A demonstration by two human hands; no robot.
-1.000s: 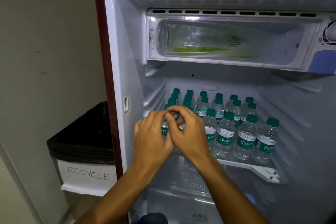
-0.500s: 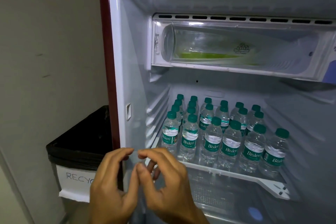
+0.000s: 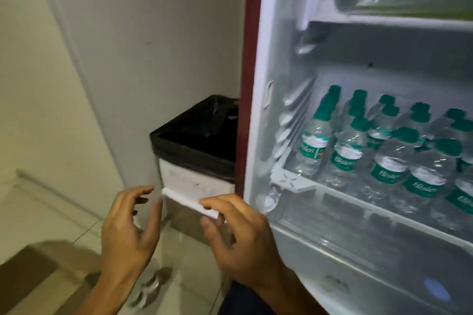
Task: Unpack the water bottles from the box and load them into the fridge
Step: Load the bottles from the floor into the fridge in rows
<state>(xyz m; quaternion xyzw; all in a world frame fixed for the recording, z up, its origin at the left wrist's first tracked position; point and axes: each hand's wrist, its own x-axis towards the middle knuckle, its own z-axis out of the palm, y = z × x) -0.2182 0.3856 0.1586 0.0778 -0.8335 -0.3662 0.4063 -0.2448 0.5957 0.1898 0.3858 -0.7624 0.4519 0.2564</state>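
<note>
The open fridge (image 3: 258, 110) fills the right of the head view. Several small water bottles (image 3: 345, 151) with green caps stand in rows on its white shelf (image 3: 294, 183). Both hands are outside the fridge, low and left of its edge. My left hand (image 3: 128, 227) hovers with fingers loosely spread and holds nothing. My right hand (image 3: 240, 235) is beside it, fingers loosely curled, also empty. A brown cardboard box (image 3: 33, 273) lies blurred at the bottom left on the floor, with a few bottles (image 3: 151, 286) below my left wrist.
A bin with a black liner (image 3: 194, 140) and a white paper label stands against the wall, tight against the fridge's left side. Pale wall and tiled floor (image 3: 192, 250) lie to the left. The fridge's lower compartment (image 3: 358, 263) sits under the shelf.
Both hands have drawn back out of the fridge, away from the front-left bottles, and down to the left. The view has swung left and down, bringing the box into sight.
</note>
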